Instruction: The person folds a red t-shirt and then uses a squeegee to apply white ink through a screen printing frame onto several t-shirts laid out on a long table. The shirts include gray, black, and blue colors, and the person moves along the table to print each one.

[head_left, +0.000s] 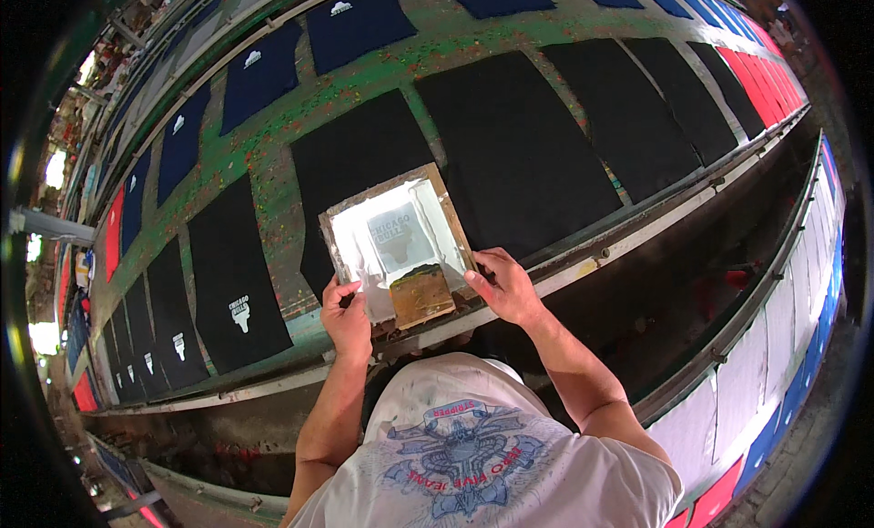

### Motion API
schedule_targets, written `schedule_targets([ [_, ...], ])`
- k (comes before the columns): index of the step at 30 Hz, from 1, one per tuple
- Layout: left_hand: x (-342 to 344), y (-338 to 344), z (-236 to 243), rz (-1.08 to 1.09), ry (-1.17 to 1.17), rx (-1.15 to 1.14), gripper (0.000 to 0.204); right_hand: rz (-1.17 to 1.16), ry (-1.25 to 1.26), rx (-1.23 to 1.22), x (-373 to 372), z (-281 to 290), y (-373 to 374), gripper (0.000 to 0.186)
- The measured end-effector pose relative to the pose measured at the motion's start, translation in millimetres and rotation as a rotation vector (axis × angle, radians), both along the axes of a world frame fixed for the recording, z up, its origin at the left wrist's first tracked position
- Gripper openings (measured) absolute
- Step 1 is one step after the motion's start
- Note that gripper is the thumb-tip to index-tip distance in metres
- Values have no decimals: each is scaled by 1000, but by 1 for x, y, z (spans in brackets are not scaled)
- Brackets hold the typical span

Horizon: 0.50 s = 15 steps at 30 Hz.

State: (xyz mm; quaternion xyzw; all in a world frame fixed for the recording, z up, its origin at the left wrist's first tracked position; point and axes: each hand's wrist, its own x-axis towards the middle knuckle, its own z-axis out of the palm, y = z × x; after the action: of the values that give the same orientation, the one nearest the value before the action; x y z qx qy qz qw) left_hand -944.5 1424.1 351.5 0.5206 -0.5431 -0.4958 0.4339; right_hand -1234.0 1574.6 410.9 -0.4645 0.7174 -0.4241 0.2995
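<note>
A small wooden-framed printing screen with a white-edged mesh lies tilted over a black fabric panel. A stencil design shows grey in the middle of its mesh. Inside its near end rests a brown, stained squeegee with dark ink along the upper edge. My left hand grips the near left corner of the screen, thumb over the rim. On the opposite side, my right hand holds the near right corner between thumb and fingers. The fabric under the screen is hidden.
Black panels with white prints lie along the green, paint-spotted table to the left; plain black panels lie to the right. Navy panels fill the far side. A metal rail edges the table. Another table with white panels stands behind right.
</note>
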Motion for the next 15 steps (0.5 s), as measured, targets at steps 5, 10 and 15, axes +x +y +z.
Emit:
schedule_targets([
  [5,2,-1,-2,-15,123,60,25,10,-8,31,-1,3,0,49],
  [10,2,-2,-7,-31,147,59,22,-9,-15,29,1,5,1,44],
  [15,0,1,-5,-43,39,9,22,-80,2,37,9,16,-3,41],
])
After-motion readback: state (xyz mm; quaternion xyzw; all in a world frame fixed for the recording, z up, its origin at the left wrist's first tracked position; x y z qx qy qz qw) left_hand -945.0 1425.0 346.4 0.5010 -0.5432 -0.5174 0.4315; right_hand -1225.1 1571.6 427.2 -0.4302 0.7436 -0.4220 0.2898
